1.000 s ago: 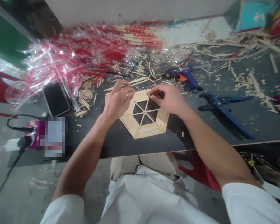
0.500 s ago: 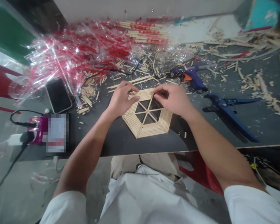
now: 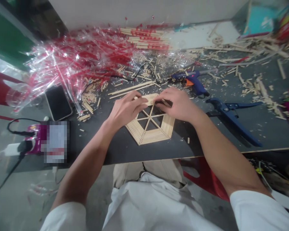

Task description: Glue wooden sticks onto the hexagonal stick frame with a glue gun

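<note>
A hexagonal frame of thin wooden sticks (image 3: 154, 136) lies flat on the dark table, with rows of sticks along its sides and spokes crossing in the middle. At its upper left, my left hand (image 3: 125, 108) is closed, with thumb and fingers on the far edge. My right hand (image 3: 177, 103) pinches at the upper right corner, where a spoke meets the far side. The fingertips of both hands hide parts of that side, and I cannot make out whether a separate stick is between them. Two loose sticks (image 3: 132, 89) lie just beyond my left hand.
A blue glue gun (image 3: 195, 82) and a blue cutter (image 3: 234, 120) lie to the right. Red-and-clear wrappers (image 3: 86, 54) pile up at back left, near a phone (image 3: 58, 102) and a purple power strip (image 3: 40, 138). Stick scraps (image 3: 260, 89) litter the table.
My left fingers have shifted slightly right along the frame's far side, closer to my right hand. The whole view has tilted a little; the frame stays on the table.
</note>
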A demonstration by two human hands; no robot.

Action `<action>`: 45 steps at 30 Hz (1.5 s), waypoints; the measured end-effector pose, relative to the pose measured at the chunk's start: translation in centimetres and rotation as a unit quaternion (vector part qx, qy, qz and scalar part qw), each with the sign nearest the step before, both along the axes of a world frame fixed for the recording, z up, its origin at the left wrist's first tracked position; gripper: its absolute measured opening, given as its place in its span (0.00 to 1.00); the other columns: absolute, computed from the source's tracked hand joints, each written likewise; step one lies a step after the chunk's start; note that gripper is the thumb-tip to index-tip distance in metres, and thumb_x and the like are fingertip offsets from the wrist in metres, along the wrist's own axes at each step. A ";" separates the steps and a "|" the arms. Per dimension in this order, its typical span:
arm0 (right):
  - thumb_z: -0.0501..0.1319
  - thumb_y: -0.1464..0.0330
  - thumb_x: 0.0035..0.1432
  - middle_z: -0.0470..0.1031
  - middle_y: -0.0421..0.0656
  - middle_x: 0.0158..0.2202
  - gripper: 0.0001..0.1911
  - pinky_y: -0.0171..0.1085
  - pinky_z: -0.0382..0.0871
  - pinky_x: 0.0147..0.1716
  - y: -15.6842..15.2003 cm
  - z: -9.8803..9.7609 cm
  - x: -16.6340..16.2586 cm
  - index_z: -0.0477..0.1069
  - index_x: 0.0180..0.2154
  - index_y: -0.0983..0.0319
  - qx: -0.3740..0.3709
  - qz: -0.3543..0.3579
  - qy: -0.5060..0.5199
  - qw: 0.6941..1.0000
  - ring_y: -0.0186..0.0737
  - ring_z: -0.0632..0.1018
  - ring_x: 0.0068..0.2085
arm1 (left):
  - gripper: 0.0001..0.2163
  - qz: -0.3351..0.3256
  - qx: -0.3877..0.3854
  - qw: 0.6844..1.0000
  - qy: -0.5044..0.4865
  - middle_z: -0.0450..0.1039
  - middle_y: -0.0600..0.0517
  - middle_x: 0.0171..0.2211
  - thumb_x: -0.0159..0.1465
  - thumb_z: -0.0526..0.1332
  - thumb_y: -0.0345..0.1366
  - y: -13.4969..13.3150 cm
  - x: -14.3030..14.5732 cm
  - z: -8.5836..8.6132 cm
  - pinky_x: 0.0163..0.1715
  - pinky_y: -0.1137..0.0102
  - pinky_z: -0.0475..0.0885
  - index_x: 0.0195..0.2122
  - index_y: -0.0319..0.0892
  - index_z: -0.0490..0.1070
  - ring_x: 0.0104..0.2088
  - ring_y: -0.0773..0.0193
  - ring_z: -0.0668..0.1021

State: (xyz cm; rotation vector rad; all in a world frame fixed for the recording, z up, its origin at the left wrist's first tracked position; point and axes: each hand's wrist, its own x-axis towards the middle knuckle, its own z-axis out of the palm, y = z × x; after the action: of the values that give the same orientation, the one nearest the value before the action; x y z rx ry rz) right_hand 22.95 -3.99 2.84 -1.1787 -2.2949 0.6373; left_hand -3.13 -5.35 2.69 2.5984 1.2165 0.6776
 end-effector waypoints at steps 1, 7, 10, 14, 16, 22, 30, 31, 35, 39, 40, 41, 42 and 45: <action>0.63 0.62 0.66 0.83 0.48 0.44 0.10 0.54 0.71 0.52 0.1 0.0 0.2 0.83 0.45 0.54 0.002 0.018 -0.005 1.000 0.54 0.78 0.48 | 0.12 -0.012 0.005 1.000 0.010 0.79 0.46 0.50 0.77 0.58 0.42 -0.1 0.1 0.0 0.36 0.69 0.73 0.52 0.46 0.81 0.43 0.61 0.81; 0.64 0.63 0.66 0.82 0.48 0.45 0.11 0.54 0.70 0.53 0.3 -0.1 0.8 0.83 0.47 0.54 0.007 0.032 -0.018 0.999 0.54 0.78 0.48 | 0.14 0.064 0.014 0.998 0.004 0.81 0.47 0.38 0.76 0.54 0.35 0.0 0.1 0.4 0.35 0.69 0.72 0.40 0.42 0.79 0.39 0.61 0.81; 0.63 0.63 0.66 0.83 0.48 0.44 0.11 0.53 0.70 0.53 0.3 0.0 0.6 0.83 0.45 0.55 0.011 0.032 -0.016 0.999 0.53 0.78 0.47 | 0.13 0.101 -0.005 0.995 -0.024 0.81 0.50 0.35 0.72 0.53 0.29 0.1 -0.2 0.6 0.35 0.69 0.73 0.41 0.43 0.79 0.36 0.63 0.81; 0.62 0.63 0.66 0.82 0.47 0.42 0.10 0.53 0.69 0.53 0.4 -0.1 0.5 0.83 0.44 0.54 0.007 0.029 -0.005 1.000 0.53 0.78 0.47 | 0.15 0.114 -0.016 0.990 -0.078 0.81 0.51 0.33 0.66 0.52 0.24 0.3 -0.5 0.4 0.38 0.70 0.75 0.41 0.41 0.79 0.34 0.65 0.81; 0.62 0.62 0.66 0.83 0.47 0.42 0.11 0.54 0.69 0.53 0.4 -0.1 0.6 0.83 0.44 0.54 0.009 0.036 -0.002 0.999 0.53 0.77 0.47 | 0.16 0.118 -0.014 0.988 -0.097 0.81 0.51 0.33 0.65 0.52 0.23 0.4 -0.6 0.2 0.37 0.70 0.75 0.41 0.41 0.78 0.32 0.66 0.81; 0.64 0.61 0.66 0.83 0.46 0.43 0.10 0.54 0.69 0.53 0.6 -0.4 0.8 0.83 0.44 0.54 0.016 0.047 0.000 0.999 0.53 0.78 0.47 | 0.15 0.151 -0.012 0.977 -0.150 0.83 0.53 0.32 0.72 0.53 0.29 0.6 -0.7 -0.3 0.38 0.71 0.78 0.45 0.43 0.81 0.30 0.68 0.82; 0.66 0.58 0.65 0.83 0.45 0.44 0.11 0.54 0.70 0.55 0.7 -0.6 0.9 0.85 0.45 0.52 0.011 0.047 0.013 0.999 0.53 0.77 0.49 | 0.11 0.187 0.015 0.973 -0.134 0.80 0.54 0.26 0.72 0.58 0.36 0.3 -0.3 -0.2 0.33 0.72 0.74 0.35 0.43 0.79 0.28 0.67 0.81; 0.66 0.58 0.64 0.83 0.46 0.43 0.11 0.54 0.70 0.55 0.7 -0.6 0.9 0.85 0.44 0.51 0.012 0.048 0.012 0.999 0.53 0.77 0.49 | 0.12 0.181 0.013 0.974 -0.134 0.80 0.54 0.25 0.72 0.56 0.34 0.3 -0.3 -0.3 0.33 0.72 0.74 0.36 0.43 0.78 0.27 0.67 0.81; 0.66 0.58 0.65 0.83 0.46 0.43 0.11 0.54 0.70 0.55 0.8 -0.9 0.9 0.85 0.44 0.52 0.028 0.055 0.017 0.998 0.52 0.77 0.49 | 0.11 0.148 -0.019 0.981 -0.126 0.79 0.54 0.27 0.68 0.52 0.27 0.3 -0.3 -0.4 0.33 0.71 0.74 0.38 0.43 0.74 0.26 0.67 0.79; 0.66 0.59 0.65 0.83 0.45 0.42 0.09 0.54 0.69 0.56 0.9 -1.4 0.9 0.84 0.42 0.53 0.035 0.061 0.026 0.997 0.52 0.77 0.50 | 0.16 0.100 -0.031 0.986 -0.128 0.82 0.52 0.35 0.65 0.50 0.22 -0.1 -0.1 -0.3 0.36 0.69 0.76 0.44 0.43 0.75 0.30 0.67 0.81; 0.66 0.59 0.66 0.84 0.45 0.42 0.09 0.54 0.69 0.55 1.0 -1.4 0.8 0.84 0.42 0.53 0.032 0.061 0.027 0.997 0.52 0.77 0.50 | 0.18 0.096 -0.031 0.987 -0.124 0.83 0.51 0.37 0.66 0.50 0.22 -0.2 0.0 -0.3 0.38 0.69 0.77 0.46 0.43 0.76 0.33 0.66 0.82; 0.65 0.59 0.66 0.84 0.45 0.42 0.09 0.54 0.69 0.55 1.0 -1.4 0.8 0.83 0.41 0.53 0.030 0.059 0.029 0.997 0.52 0.77 0.49 | 0.19 0.096 -0.029 0.988 -0.118 0.84 0.51 0.38 0.66 0.50 0.22 -0.3 0.1 -0.3 0.40 0.69 0.78 0.47 0.44 0.77 0.35 0.65 0.83; 0.64 0.59 0.67 0.84 0.45 0.41 0.09 0.54 0.69 0.55 1.1 -1.3 0.7 0.83 0.40 0.53 0.028 0.057 0.031 0.998 0.51 0.77 0.48 | 0.18 0.097 -0.024 0.989 -0.111 0.84 0.51 0.39 0.68 0.51 0.23 -0.4 0.3 -0.3 0.41 0.69 0.78 0.48 0.44 0.78 0.37 0.65 0.84; 0.64 0.61 0.66 0.84 0.44 0.39 0.08 0.54 0.69 0.55 1.1 -1.1 0.5 0.81 0.38 0.53 0.020 0.045 0.032 0.998 0.51 0.78 0.47 | 0.09 0.098 0.008 0.990 -0.097 0.86 0.51 0.38 0.73 0.59 0.33 -0.6 0.6 -0.6 0.40 0.70 0.78 0.45 0.45 0.81 0.38 0.63 0.85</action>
State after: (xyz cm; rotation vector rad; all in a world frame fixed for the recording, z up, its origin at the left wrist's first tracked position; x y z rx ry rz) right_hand 23.43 -2.94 1.77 -1.0266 -2.3070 0.6486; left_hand -2.57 -5.96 2.13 2.3786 1.4177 0.9564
